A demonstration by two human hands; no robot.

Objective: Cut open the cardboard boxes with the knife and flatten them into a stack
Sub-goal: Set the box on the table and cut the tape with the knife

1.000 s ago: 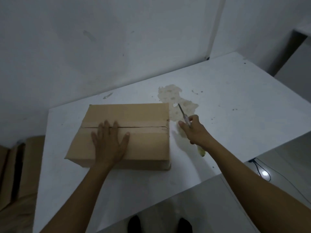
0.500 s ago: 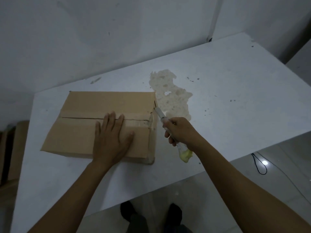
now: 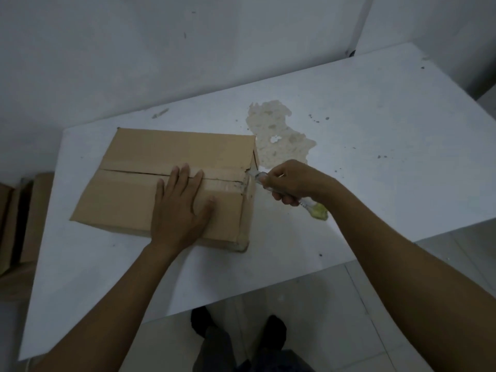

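Left hand (image 3: 180, 208) lies flat on the top of the cardboard box (image 3: 166, 150), fingers straight and spread, reaching across the taped centre seam (image 3: 225, 183). Judged purpose: pinning the box so it cannot slide under the cut. Right hand (image 3: 292, 183) is clenched round the knife (image 3: 254, 175), blade tip at the seam's right end, where the tape wraps over the box edge. The yellow-green butt pokes out behind the fist. The box sits closed on the left part of the white tabletop (image 3: 389, 162). Starting at the edge probably lets the blade run left along the seam, which is toward the pinning fingers, a risk. More cardboard (image 3: 29, 210) stands on the floor, far left.
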